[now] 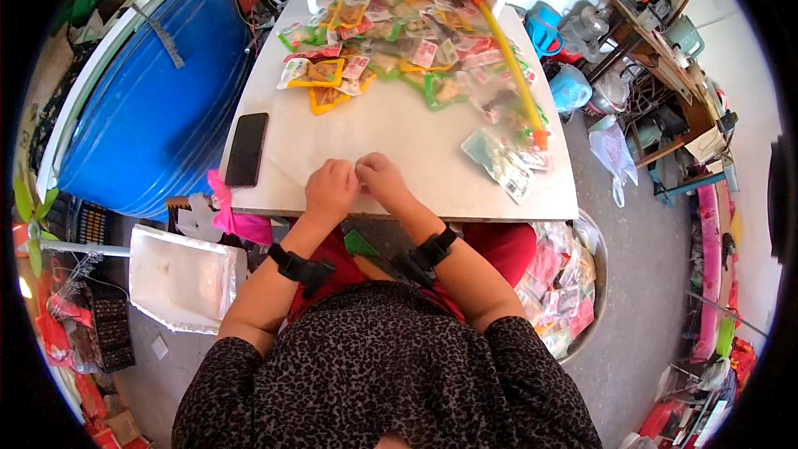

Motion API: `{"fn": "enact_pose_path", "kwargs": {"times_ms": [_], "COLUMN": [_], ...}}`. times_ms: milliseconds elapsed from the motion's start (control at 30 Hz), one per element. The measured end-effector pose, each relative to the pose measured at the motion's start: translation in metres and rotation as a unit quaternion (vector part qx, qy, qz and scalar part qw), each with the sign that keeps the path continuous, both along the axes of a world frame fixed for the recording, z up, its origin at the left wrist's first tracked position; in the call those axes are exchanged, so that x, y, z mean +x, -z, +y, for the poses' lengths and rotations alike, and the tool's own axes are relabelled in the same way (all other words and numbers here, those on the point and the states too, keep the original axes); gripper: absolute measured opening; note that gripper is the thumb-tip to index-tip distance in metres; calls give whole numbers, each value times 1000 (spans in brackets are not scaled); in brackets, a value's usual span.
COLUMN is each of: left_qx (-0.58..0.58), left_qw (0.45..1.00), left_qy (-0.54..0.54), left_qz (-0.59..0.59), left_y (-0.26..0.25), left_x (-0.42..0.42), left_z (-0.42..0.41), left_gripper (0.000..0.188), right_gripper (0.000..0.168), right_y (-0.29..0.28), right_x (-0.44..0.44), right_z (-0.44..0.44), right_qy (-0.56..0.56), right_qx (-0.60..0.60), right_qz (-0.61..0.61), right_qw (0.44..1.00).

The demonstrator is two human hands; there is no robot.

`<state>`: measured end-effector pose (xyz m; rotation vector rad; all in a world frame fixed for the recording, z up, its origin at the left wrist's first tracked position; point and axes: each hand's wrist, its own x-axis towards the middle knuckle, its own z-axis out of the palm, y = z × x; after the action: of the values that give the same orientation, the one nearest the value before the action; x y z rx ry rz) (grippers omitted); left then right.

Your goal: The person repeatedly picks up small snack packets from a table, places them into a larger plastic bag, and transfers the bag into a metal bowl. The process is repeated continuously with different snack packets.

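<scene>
Near the front edge of the white table [399, 131], my left hand [330, 186] and my right hand [381, 179] meet with their fingers curled inward. Whether something small lies between the fingertips is hidden. Beyond them spreads a heap of small sealed food packets [386, 65] with yellow, green and red borders. A yellow stick [508, 59] with orange ends lies across the heap's right side. Right of my hands is a clear and pale green packet [499, 162]. To the left, a black smartphone [247, 149] rests flat on the table.
A large blue tub [156, 93] stands left of the table. Below it are pink plastic [234, 215] and a white foam box [181, 274]. A round basin [601, 274] full of packets stands at lower right. Cluttered wooden shelving [679, 75] lines the right wall.
</scene>
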<state>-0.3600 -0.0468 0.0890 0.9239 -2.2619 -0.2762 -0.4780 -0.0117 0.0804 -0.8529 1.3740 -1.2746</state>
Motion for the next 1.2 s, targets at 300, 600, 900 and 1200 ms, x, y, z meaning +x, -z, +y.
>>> {"fn": "enact_pose_path", "kwargs": {"times_ms": [300,600,900,1200], "left_qx": [24,-2,29,24], "left_qw": [999,1000,997,999], "left_qy": [25,29,36,15], "left_qz": [-36,-10,-66,-16], "left_y": [38,26,28,17], "left_x": [-9,-15,-12,-11], "left_z": [-5,0,-2,3], "left_gripper": [17,14,14,13], "right_gripper": [19,39,42,29], "right_y": [40,-22,-9,-60], "right_x": [-107,-196,-120,-73], "right_z": [-47,-87,-53,7], "right_qy": [-105,143,-23,-249], "right_qx": [-144,108,23,65], "right_qz": [528,616,632,619], "right_qw": [831,767,774,742]}}
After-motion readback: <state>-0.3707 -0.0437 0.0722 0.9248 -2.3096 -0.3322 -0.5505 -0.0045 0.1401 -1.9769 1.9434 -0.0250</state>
